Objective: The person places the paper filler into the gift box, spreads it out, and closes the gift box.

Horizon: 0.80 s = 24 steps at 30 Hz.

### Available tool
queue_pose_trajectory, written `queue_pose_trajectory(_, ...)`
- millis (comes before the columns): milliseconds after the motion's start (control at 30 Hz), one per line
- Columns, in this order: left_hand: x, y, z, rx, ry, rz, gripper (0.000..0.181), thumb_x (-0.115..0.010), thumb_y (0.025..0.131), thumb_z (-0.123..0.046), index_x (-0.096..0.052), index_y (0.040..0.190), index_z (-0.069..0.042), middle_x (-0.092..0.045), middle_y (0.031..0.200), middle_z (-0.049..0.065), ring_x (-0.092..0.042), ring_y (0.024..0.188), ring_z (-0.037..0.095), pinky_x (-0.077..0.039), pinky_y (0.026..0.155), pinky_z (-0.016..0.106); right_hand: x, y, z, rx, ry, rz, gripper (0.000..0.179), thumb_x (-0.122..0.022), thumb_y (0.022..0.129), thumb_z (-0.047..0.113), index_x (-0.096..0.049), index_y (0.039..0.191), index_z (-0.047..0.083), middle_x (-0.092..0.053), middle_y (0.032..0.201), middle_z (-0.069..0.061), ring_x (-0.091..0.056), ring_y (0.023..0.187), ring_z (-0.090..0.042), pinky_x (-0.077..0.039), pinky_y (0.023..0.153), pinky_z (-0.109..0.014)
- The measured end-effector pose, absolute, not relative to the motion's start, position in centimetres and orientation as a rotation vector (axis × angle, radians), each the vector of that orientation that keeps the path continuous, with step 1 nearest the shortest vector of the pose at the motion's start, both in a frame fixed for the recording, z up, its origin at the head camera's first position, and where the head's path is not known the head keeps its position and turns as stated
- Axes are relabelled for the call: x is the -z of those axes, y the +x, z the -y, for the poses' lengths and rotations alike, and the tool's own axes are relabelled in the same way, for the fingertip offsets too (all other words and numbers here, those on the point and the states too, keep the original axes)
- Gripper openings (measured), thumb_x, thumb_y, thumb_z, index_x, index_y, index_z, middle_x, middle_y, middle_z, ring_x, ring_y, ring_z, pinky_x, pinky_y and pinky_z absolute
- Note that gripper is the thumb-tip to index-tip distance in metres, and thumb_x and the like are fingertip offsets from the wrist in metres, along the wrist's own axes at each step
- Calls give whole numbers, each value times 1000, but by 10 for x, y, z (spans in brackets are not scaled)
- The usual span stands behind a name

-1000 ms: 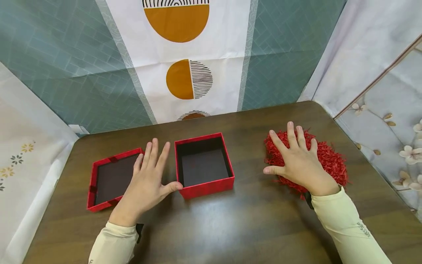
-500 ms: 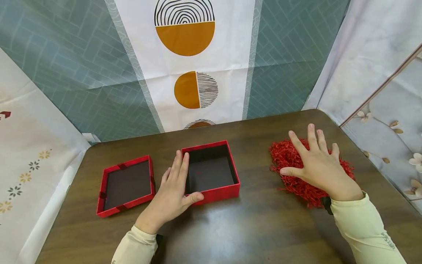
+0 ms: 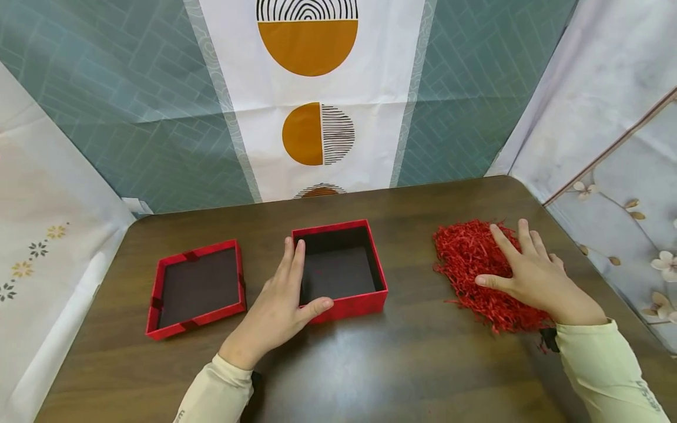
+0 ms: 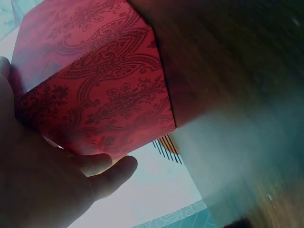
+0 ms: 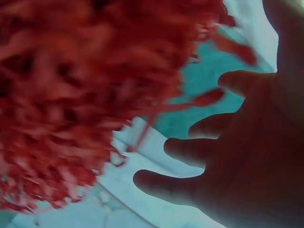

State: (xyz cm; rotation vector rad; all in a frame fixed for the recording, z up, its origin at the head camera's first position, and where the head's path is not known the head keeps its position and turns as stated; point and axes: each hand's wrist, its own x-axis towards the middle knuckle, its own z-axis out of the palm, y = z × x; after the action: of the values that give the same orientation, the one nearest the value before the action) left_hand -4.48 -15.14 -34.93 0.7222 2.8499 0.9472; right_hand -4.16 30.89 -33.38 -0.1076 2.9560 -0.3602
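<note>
- Red box (image 3: 349, 306) faces open-side up, squarish, right by the left hand's (image 3: 272, 314) fingertips and thumb
- shreds (image 3: 471, 264) are under and left of the right hand (image 3: 539, 285), long axis slanting far-left to near-right
- left: fingers straight, thumb stuck out, can't tell if it's touching
- right: palm down, fingers spread

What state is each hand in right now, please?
Left hand: open, fingers straight, by the red box; whether it touches cannot be told.
Right hand: open, fingers spread over the red paper shreds, holding nothing.
</note>
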Motion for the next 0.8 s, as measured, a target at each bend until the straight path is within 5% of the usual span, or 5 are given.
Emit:
queue_pose_trajectory(267, 346, -44, 151, -939, 657, -2826, 109, -48, 90, -77, 9, 163, -20, 15, 167, 6, -16, 151, 36, -30, 107, 67, 341, -59, -307, 361, -113, -2894, 111, -59, 90, 69, 4, 163, 14, 19, 156, -39, 0, 138, -68, -12, 88, -88)
queue_pose_trajectory(800, 347, -45, 151, -964, 616, -2806, 109, -48, 89, -78, 6, 163, -18, 15, 168, 3, -32, 145, 40, -34, 106, 65, 347, -92, -294, 319, -160, -2774, 114, -56, 88, 74, 6, 162, 13, 10, 155, -44, -3, 135, -72, -16, 89, -88)
